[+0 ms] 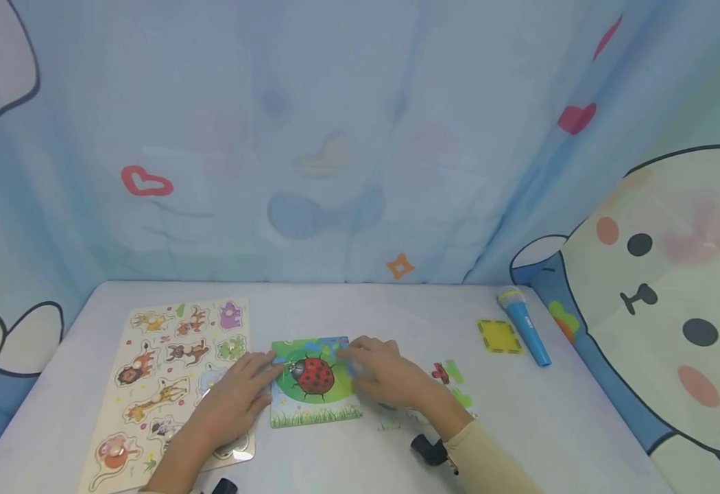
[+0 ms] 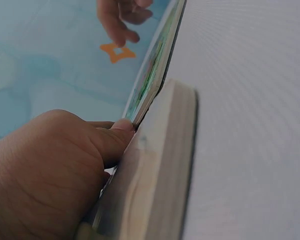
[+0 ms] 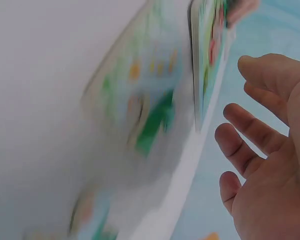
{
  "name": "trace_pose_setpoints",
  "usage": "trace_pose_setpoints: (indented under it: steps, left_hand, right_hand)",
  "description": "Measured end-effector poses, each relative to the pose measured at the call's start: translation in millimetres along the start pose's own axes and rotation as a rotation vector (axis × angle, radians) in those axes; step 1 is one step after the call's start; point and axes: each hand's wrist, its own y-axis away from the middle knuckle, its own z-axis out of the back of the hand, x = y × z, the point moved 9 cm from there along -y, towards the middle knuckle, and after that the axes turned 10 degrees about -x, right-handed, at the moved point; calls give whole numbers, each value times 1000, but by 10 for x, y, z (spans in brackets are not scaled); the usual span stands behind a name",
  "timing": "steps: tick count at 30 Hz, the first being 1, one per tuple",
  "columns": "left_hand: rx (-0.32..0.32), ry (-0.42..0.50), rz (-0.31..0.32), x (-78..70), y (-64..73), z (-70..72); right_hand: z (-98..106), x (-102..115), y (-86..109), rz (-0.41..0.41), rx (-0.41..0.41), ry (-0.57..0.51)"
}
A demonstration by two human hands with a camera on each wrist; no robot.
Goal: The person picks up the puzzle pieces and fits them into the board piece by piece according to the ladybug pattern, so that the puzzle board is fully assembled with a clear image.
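A square ladybug puzzle board [image 1: 317, 381] lies in the middle of the white table. The fingertips of my left hand [image 1: 236, 387] touch its left edge, fingers extended; the left wrist view shows the thumb at the board's corner. My right hand [image 1: 385, 370] hovers at the board's upper right, fingers loosely bent and nothing between them, as the right wrist view shows. Loose puzzle pieces [image 1: 454, 371] lie to the right, partly hidden by that hand and forearm. Blurred pieces [image 3: 152, 120] also show in the right wrist view.
At the left, under my left forearm, lies a large wooden animal puzzle board [image 1: 156, 377]. A blue toy microphone [image 1: 528, 329] and a yellow square tile [image 1: 499, 337] are at the right back. Behind the table hangs a printed blue curtain [image 1: 335, 103].
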Motion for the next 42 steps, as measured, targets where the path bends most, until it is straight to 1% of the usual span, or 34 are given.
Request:
trace_pose_setpoints:
  steps: [5, 8, 11, 17, 20, 26, 30, 35, 38, 42]
  left_hand:
    - [-7, 3, -5, 1, -5, 24]
    - [-6, 8, -2, 6, -6, 26]
    - [-4, 7, 3, 7, -3, 29]
    - [-9, 7, 11, 2, 2, 44]
    - [-11, 8, 10, -3, 5, 48]
    - [-11, 2, 12, -4, 8, 45]
    - [-17, 0, 11, -9, 7, 46]
    - [-50, 8, -13, -30, 8, 59]
    - [-44, 5, -10, -22, 5, 40]
    - [-22, 7, 4, -6, 1, 7]
  right_hand:
    - [186, -227, 176, -48, -70, 14]
    - [262, -385, 296, -82, -112, 30]
    - [318, -543, 428, -116, -133, 52]
    - [454, -829, 670, -209, -172, 69]
    - [499, -981, 786, -264, -182, 99]
    - [529, -1251, 985, -340, -165, 222]
    - [520, -1348, 1057, -358, -134, 249]
    - [533, -1387, 1092, -374, -110, 218]
    - [557, -1357, 1091, -364, -114, 212]
    - [587, -1249, 1047, -330, -141, 194]
